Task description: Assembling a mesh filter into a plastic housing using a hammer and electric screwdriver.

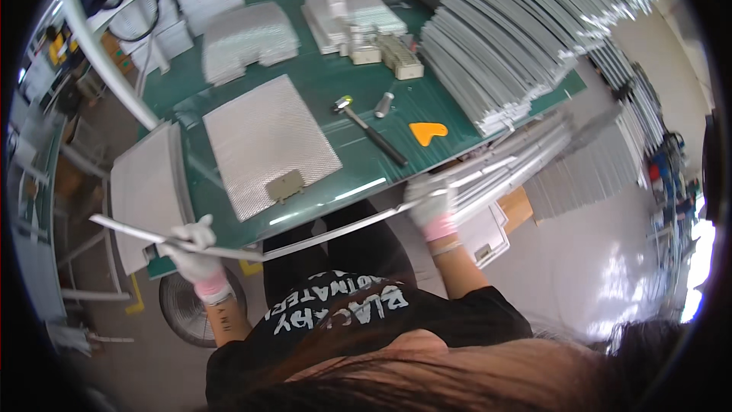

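My left hand [193, 250], in a white and pink glove, is closed around a thin pale metal strip [328, 233] in front of the table's near edge. The strip forms an angle between my hands, like the corner of a narrow frame. My gloved right hand [431, 202] grips its other side; motion blurs those fingers. On the green table [320, 160] lies a silver mesh panel [267, 133] with a small grey-beige plate [286, 185] on its near end. To its right are a hammer [377, 140], a short metal cylinder [384, 104] and an orange scraper [428, 133].
A tall stack of metal-edged panels [503, 38] fills the table's right side. More panels [248, 38] lie at the back, and others [149, 194] lean at the left edge. Metal frames [507, 164] are beside my right hand. A round fan-like grille [187, 313] stands below.
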Available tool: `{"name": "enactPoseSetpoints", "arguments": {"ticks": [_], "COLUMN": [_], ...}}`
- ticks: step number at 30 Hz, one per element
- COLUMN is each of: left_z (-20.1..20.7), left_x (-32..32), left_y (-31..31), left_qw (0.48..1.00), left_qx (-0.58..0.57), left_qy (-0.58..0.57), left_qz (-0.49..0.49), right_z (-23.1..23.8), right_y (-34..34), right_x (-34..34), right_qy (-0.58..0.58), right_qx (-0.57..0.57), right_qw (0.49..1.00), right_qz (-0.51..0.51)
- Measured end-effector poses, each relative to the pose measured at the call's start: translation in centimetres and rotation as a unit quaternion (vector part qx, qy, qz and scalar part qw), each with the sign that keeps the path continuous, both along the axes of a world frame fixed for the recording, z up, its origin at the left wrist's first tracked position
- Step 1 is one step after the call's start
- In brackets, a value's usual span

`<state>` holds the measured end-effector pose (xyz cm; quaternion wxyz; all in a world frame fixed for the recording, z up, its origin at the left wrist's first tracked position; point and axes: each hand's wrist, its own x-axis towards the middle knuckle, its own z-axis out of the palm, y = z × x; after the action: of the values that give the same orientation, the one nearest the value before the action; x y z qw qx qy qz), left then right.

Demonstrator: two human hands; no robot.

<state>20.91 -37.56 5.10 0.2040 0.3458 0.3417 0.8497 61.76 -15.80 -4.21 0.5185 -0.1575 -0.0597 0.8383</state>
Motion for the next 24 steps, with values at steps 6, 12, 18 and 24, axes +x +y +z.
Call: {"name": "enactPoseSetpoints", "arguments": {"ticks": [6, 12, 18, 24], "left_z": [0.0, -7.7, -7.2, -9.4], "left_x": [-0.6, 8.2, 12.0, 16.2], "left_y": [-6.1, -4.3, -3.2, 1.2], "left_qw": [0.961, 0.939, 0.882, 0.882], "left_qx": [-0.255, -0.314, -0.377, -0.309], "left_qy": [0.097, 0.050, 0.227, -0.265], "left_qz": [-0.047, -0.133, 0.166, -0.238], "right_z": [14.3, 19.6, 7.1, 0.5], "right_y": [4.5, 4.6, 8.6, 4.6], "right_x": [6.9, -8.3, -17.2, -15.1], "right_qy": [-0.142, -0.017, -0.111, -0.395], "right_qx": [0.136, 0.298, 0.100, 0.383], "right_qw": [0.917, 0.954, 0.982, 0.800], "right_qz": [-0.347, -0.016, 0.119, 0.239]}}
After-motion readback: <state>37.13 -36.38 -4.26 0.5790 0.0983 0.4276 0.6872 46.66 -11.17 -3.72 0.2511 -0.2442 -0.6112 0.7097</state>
